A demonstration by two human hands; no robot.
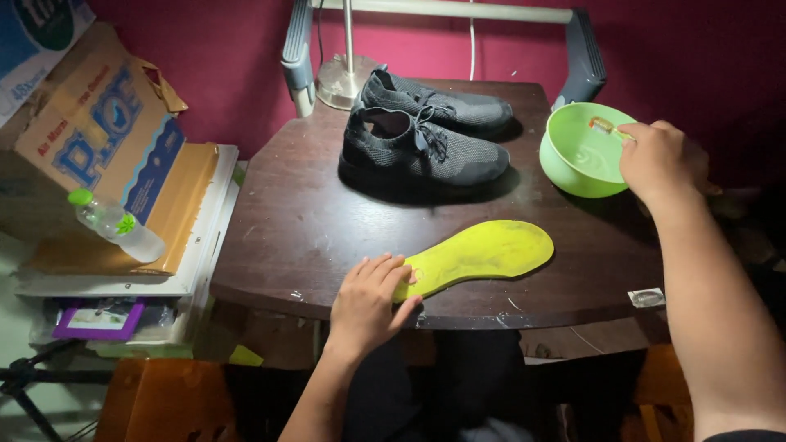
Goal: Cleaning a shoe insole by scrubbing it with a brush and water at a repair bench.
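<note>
Meanwhile, left hand (368, 299) flat, pinning yellow insole (479, 252) at lower-centre counter (286, 237) edge | right hand (659, 160) pinching small brush (603, 125) over green bowl (577, 151), upper right | risk: bowl tipping near edge, wetting dark shoes (426, 135); insole sliding off

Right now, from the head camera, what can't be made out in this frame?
- Tool in the right hand: only a small tip shows over the green bowl; the fingers hide the rest.
- Heel of the yellow insole: covered by the left hand.
- Rear shoe: partly blocked by the front shoe.
- Small packet at the table edge: too small to identify.
</note>
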